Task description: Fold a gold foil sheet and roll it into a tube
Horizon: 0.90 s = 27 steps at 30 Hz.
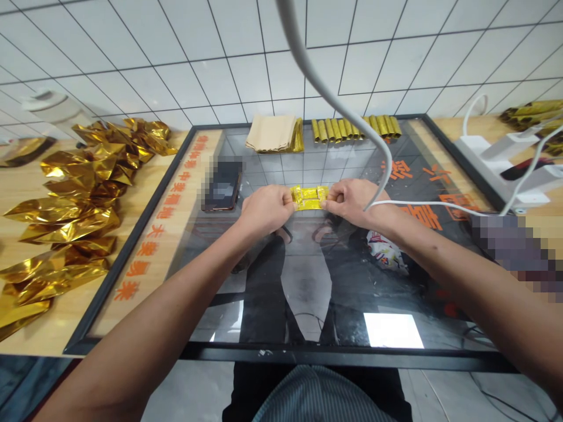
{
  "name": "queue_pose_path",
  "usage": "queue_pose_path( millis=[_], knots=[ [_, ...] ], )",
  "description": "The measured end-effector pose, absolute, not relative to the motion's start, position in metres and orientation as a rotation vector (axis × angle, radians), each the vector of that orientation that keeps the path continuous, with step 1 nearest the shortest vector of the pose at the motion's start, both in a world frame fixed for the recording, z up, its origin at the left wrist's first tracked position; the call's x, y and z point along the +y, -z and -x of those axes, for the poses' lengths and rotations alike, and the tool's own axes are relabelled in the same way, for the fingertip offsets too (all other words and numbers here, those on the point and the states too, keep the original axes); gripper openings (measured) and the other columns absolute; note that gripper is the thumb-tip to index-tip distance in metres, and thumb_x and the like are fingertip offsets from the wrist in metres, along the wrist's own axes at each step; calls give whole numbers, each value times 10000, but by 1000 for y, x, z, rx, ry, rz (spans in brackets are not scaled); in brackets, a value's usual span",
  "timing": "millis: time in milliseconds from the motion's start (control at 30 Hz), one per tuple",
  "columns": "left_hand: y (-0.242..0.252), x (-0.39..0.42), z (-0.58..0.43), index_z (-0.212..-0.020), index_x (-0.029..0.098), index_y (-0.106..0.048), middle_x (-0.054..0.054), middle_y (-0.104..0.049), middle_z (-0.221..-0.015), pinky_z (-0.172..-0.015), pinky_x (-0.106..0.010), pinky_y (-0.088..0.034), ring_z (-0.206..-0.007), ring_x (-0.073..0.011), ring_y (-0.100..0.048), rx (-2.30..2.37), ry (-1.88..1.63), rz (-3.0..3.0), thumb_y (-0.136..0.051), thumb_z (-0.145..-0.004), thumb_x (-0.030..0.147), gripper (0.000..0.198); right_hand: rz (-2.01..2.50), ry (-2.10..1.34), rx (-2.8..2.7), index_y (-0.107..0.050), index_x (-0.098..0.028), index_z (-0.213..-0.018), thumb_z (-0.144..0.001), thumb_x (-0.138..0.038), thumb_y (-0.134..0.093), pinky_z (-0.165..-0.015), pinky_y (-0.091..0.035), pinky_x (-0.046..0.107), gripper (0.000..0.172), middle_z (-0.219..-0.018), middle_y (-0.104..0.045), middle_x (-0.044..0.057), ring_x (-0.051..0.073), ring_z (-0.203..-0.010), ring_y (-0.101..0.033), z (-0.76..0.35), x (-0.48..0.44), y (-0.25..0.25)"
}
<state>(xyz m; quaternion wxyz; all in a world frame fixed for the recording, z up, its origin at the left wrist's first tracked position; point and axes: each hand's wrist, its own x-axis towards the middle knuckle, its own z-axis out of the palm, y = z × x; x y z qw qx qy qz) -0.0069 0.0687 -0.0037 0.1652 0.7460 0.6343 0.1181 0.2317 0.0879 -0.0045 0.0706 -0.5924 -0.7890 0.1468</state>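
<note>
A small, creased piece of gold foil (309, 198) with folded edges is stretched between both hands, low over the dark glass panel (264, 275). My left hand (269, 206) pinches its left end between thumb and fingers. At its right end, my right hand (355, 202) grips in the same way. A white cable passes in front of my right wrist. Behind the foil, at the panel's far edge, lie a stack of tan paper sheets (270, 132) with gold foil at its side and a row of rolled gold tubes (352, 129).
Crumpled gold foil pieces (65, 217) cover the wooden table on the left. A phone (222, 186) lies left of my hands. On the right are a white power strip (497, 158) and more gold rolls (534, 111). A thick grey cable (329, 88) hangs down centrally. A crumpled wrapper (385, 252) shows near my right forearm.
</note>
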Motion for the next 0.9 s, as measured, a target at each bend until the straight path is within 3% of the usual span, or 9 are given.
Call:
queue_pose_path(
  millis=[400,667,900],
  knots=[
    [8,60,5,-913,273,-681,49,-722,-806,-639,-320,-305,-723,-168,-602,1761,-468,-2047,-667,-917,256,22,1768,-548,-2341,-725,-243,-810,-912,-451,-705,-586,-374,309,233,-777,-737,22,180,-666,-621,-233,90,3],
    [20,56,19,-977,267,-756,-7,-759,-994,-724,-321,-405,-921,-209,-664,1617,-546,-2308,-597,-961,200,173,1750,-515,-2357,-720,-238,-793,-916,-462,-703,-573,-363,311,256,-770,-734,31,179,-655,-611,-234,90,5],
    [7,49,21,-938,215,-746,-75,-679,-980,-641,-341,-382,-913,-242,-628,1550,-286,-2755,-504,-1028,168,262,1741,-512,-2347,-735,-246,-830,-913,-464,-709,-602,-396,317,235,-787,-744,32,192,-676,-630,-234,90,4]
  ],
)
